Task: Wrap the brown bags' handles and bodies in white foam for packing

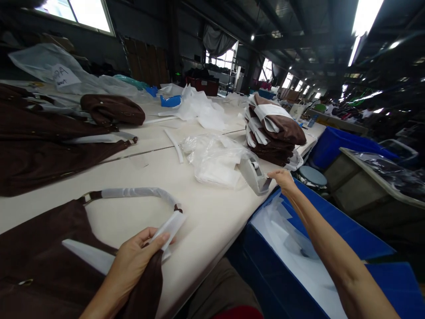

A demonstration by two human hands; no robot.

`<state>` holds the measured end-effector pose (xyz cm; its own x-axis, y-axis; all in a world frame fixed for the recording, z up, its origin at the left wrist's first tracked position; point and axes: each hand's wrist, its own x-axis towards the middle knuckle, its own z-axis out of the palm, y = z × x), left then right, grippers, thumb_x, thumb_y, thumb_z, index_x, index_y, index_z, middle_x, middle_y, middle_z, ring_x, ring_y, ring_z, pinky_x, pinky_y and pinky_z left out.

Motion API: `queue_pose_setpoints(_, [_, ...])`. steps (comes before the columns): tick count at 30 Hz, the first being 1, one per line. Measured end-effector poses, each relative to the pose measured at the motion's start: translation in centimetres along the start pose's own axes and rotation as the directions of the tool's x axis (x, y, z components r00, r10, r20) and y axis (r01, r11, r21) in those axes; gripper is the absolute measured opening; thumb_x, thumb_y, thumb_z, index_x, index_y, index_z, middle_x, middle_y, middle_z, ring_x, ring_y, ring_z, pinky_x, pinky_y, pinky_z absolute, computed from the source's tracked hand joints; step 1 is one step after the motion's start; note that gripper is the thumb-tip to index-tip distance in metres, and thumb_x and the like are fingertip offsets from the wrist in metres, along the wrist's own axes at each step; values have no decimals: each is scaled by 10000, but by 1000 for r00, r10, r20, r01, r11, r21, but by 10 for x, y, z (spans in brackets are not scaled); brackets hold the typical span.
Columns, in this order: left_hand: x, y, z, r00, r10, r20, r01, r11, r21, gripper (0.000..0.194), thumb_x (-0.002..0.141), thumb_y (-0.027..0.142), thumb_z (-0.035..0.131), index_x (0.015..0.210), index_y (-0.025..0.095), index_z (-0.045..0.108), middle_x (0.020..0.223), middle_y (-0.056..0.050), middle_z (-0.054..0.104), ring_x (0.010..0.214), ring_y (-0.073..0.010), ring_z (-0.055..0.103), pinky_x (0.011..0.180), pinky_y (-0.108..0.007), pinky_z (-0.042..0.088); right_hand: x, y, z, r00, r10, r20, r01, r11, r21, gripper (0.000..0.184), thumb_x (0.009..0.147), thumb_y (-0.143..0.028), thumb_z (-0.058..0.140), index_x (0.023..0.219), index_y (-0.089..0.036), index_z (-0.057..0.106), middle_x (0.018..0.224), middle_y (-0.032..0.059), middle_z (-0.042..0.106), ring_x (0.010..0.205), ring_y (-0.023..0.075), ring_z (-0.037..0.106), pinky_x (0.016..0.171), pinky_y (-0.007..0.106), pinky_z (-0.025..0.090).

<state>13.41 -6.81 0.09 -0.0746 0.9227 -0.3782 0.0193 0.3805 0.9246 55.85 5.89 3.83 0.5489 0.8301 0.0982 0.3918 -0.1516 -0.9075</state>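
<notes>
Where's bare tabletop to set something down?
Free: the tabletop between the left hand and tape dispenser; also a smaller patch enclosed by the wrapped handle and near brown bag. Crowded: far left, brown bags; middle, clear plastic; beyond the dispenser, a brown stack.

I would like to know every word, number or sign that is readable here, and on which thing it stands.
"A...": handwritten on the white paper at the clear plastic bag; its remaining characters are too blurred.
Dark red box: its label is too small to read.
Tape dispenser: no readable text.
</notes>
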Motion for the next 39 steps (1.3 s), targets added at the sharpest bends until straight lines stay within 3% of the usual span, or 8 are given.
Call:
queue_pose_setpoints(7, [7, -4, -3, 997, -66, 26, 65, 998, 10, 557, 537, 633, 808, 780, 148, 680, 550, 13, 572, 468, -103, 442, 417, -163, 301, -51, 22, -26, 993, 109, 37, -113, 977, 183, 358, 500, -487, 763, 626, -183, 623, 637, 31, 620, 600, 156, 531, 524, 273, 407])
queue_pose_setpoints(15, [9, -7, -4, 996, -86, 26, 87, 996, -23, 515, 558, 591, 817, 770, 146, 668, 570, 9, 604, 478, -101, 468, 436, -166, 318, -58, 53, -5, 975, 216, 60, -223, 958, 183, 327, 485, -398, 774, 583, -200, 533, 498, -9, 559, 448, 116, 479, 419, 234, 367])
queue_pose_setpoints(19, [6, -7, -5, 997, -73, 40, 76, 994, -75, 451, 593, 524, 803, 764, 139, 643, 676, -47, 693, 521, -115, 525, 479, -181, 366, -95, 47, 8, 957, 220, 188, -258, 943, 210, 355, 534, -425, 803, 624, -189, 553, 518, -18, 550, 458, 105, 468, 439, 231, 369])
queue_pose_setpoints(21, [4, -9, -3, 997, -54, 48, 59, 992, -109, 414, 627, 492, 790, 776, 141, 629, 726, -69, 719, 545, -120, 547, 504, -187, 389, -124, 32, 21, 910, 147, 388, -269, 921, 283, 339, 630, -438, 799, 697, -182, 587, 585, -9, 577, 503, 104, 490, 485, 234, 394])
queue_pose_setpoints(24, [2, -13, -2, 998, -33, 53, 40, 988, -151, 379, 674, 466, 771, 797, 142, 616, 759, -80, 729, 564, -122, 561, 526, -192, 408, -170, -2, 55, 735, -37, 677, -323, 859, 398, 259, 785, -399, 743, 765, -188, 594, 621, -14, 578, 549, 101, 502, 526, 226, 398])
queue_pose_setpoints(29, [-1, -17, -3, 999, 40, 32, -35, 987, -154, 335, 720, 438, 750, 789, 135, 625, 727, -52, 694, 589, -123, 550, 550, -198, 408, -227, -36, 126, 510, -235, 828, -359, 816, 452, 249, 857, -398, 694, 778, -190, 581, 612, -25, 587, 556, 96, 509, 549, 224, 409])
queue_pose_setpoints(33, [-4, -14, -6, 993, 113, 20, -109, 984, -143, 292, 744, 409, 732, 760, 133, 637, 673, -13, 627, 606, -121, 527, 571, -197, 393, -242, -36, 160, 520, -144, 842, -354, 861, 366, 361, 784, -485, 739, 709, -183, 554, 549, -33, 567, 489, 87, 475, 485, 213, 377])
queue_pose_setpoints(39, [-6, -13, -7, 995, 97, 27, -91, 980, -176, 295, 739, 411, 738, 763, 133, 642, 681, -17, 618, 627, -135, 529, 583, -207, 397, -245, -27, 168, 555, -36, 831, -358, 891, 278, 434, 719, -552, 765, 671, -185, 538, 507, -38, 553, 451, 79, 441, 445, 204, 338])
